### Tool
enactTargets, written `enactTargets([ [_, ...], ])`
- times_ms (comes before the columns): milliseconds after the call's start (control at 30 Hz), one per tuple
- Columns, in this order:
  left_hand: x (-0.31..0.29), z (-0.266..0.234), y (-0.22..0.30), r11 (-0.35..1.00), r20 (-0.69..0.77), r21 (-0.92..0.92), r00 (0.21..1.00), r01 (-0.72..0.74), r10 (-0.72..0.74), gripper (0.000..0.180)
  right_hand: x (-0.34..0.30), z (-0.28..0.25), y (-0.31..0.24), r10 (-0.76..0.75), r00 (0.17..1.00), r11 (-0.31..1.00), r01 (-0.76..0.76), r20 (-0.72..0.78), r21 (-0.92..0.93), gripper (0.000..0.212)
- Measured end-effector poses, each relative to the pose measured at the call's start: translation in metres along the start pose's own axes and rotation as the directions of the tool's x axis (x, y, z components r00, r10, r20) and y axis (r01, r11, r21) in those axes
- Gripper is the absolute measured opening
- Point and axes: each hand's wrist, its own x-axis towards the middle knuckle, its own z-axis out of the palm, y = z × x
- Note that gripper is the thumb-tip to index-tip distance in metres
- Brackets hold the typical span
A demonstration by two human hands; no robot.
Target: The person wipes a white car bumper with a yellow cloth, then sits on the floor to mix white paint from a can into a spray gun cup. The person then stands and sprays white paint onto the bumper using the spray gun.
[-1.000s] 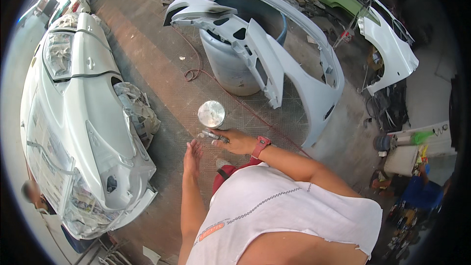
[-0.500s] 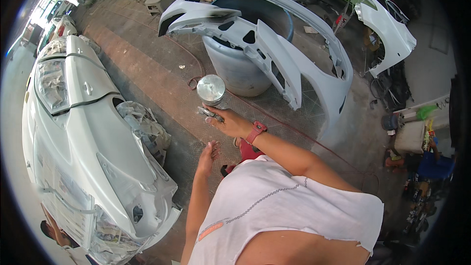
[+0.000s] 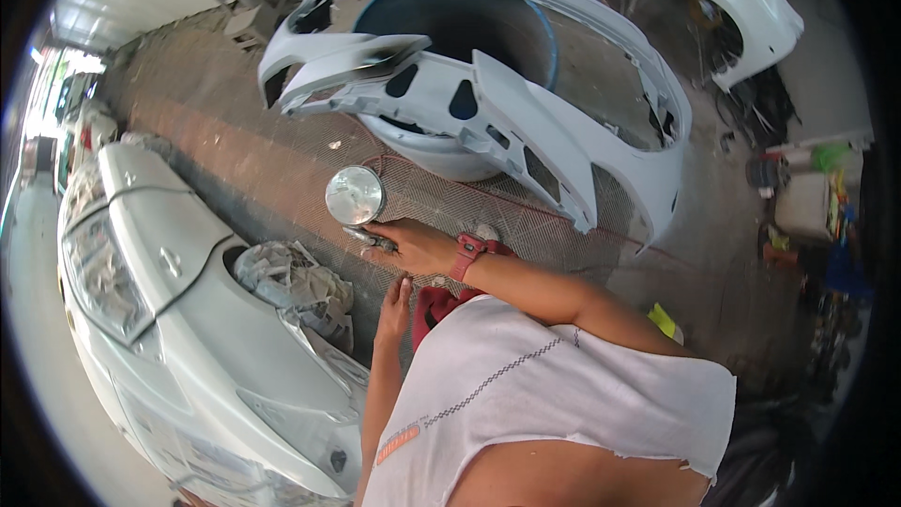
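In my right hand [image 3: 418, 249], wrapped round its body, is a spray gun [image 3: 369, 238] with a round metal paint cup [image 3: 355, 195] on top. A red watch is on that wrist. My left hand [image 3: 397, 305] hangs empty below the gun, fingers stretched out. Ahead, a pale grey car bumper [image 3: 554, 136] rests over a big blue drum [image 3: 552, 42]. The gun is on the near side of the bumper, apart from it. On my left stands a white car [image 3: 202, 291], its windows masked with paper.
The car's wheel is wrapped in crumpled covering [image 3: 298, 286]. Stacked stools [image 3: 249, 5] stand by the far wall. A white fender [image 3: 755, 23] hangs at the far right. Shelving with clutter [image 3: 807, 197] lines the right side. A hose lies on the mesh-patterned floor.
My right hand and the spray gun have moved left and slightly nearer. The view has shifted, with the bumper looking larger. A bright yellow thing now shows behind my right arm.
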Motion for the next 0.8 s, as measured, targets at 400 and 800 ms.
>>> enactTargets([
  [400,0.168,0.016,0.166,0.212,0.319,0.599,0.473,-0.772,0.821,0.054,-0.046,-0.089,0.0,0.19,0.869,0.979,-0.2,-0.456,0.026,0.058],
  [800,0.217,0.173,0.332,-0.406,0.807,0.496,0.235,-0.767,0.541,0.088,-0.18,-0.084,-0.019,0.285,0.233,0.846,-0.518,-0.93,0.13,0.057],
])
